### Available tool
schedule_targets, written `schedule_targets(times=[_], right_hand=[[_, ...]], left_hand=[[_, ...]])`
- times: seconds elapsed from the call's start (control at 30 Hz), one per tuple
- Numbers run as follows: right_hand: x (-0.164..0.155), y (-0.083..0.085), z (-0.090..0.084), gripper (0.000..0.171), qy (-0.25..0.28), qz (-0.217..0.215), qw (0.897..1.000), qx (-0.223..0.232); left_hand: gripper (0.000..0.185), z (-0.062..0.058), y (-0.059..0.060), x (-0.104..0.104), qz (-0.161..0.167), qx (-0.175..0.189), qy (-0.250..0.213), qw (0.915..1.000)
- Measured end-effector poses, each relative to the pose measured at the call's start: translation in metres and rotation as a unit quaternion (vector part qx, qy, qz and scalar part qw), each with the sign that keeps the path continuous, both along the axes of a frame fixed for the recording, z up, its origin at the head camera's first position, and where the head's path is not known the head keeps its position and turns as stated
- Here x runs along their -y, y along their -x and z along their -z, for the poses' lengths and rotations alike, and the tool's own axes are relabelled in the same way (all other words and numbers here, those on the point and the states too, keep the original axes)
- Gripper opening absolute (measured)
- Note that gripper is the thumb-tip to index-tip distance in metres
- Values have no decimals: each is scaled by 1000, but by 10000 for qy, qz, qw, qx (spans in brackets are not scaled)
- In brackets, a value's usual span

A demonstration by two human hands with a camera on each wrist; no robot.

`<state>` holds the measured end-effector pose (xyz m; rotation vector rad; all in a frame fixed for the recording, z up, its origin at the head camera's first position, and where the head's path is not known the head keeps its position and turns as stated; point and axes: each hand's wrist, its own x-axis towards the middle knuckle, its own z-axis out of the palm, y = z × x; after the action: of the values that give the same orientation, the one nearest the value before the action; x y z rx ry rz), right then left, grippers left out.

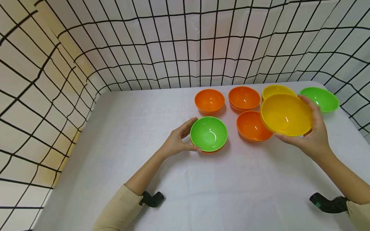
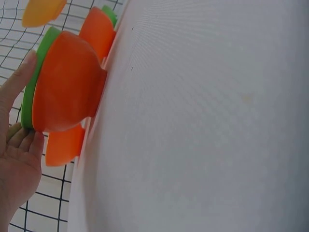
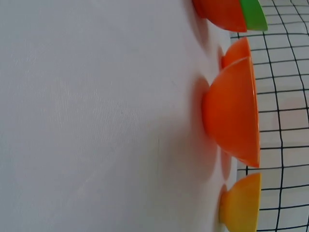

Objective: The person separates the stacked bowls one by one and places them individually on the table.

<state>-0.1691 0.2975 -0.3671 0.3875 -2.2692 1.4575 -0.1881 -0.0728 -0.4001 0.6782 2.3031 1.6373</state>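
Bowls, plastic: your left hand (image 1: 177, 140) cups the nested green bowl (image 1: 208, 133) to steady it on the table (image 1: 144, 128); your right hand (image 1: 313, 134) grips the yellow bowl (image 1: 286, 114) aloft, clear of the orange ones

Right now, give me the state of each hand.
Left hand: gripping the green bowl, which sits in an orange bowl.
Right hand: holding a yellow bowl aloft.

the left hand (image 2: 17, 164) is touching a green bowl (image 2: 34, 82) at its rim. the green bowl is sitting inside an orange bowl (image 2: 67, 87), and the orange bowl is standing on the white table (image 2: 203, 125). 2 more orange bowls (image 2: 99, 31) (image 2: 63, 145) are showing behind it. a yellow bowl (image 2: 43, 10) is peeking in at the top.
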Motion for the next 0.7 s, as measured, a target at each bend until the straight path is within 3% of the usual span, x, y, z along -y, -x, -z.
schedule_targets(times=[0.7], right_hand=[[-30,3,-2,102,-255,565,9981,-7]], left_hand=[[98,0,0,0,16,23,-65,10000]])
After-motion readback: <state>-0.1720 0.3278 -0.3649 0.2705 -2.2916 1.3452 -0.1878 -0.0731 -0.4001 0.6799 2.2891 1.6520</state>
